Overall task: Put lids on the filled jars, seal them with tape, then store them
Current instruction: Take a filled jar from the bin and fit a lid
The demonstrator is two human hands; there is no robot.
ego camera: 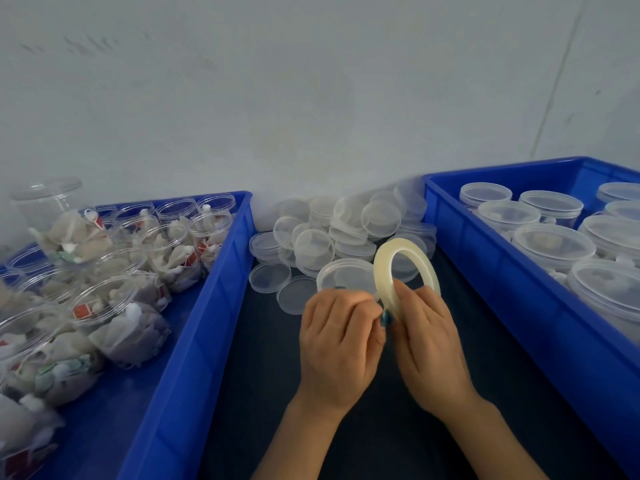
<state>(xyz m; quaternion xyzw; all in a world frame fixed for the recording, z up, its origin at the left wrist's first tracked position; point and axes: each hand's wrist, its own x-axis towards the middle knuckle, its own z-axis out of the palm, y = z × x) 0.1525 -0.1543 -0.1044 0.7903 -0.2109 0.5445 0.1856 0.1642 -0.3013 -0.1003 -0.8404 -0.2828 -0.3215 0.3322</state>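
A pale roll of clear tape (384, 268) stands on edge above the dark table, gripped at its lower rim by my right hand (429, 344). My left hand (337, 344) is curled over a lidded clear jar (346, 277), whose lid shows just beyond the knuckles; its fingertips meet the tape roll's edge near my right thumb. The jar's body is hidden behind my left hand. A pile of loose clear lids (332, 233) lies behind the jar against the wall.
A blue bin (194, 327) on the left holds several open jars filled with white sachets (114, 317). A blue bin (491, 271) on the right holds several lidded jars (550, 244). The dark table (263, 375) runs between the bins. A pale wall stands behind.
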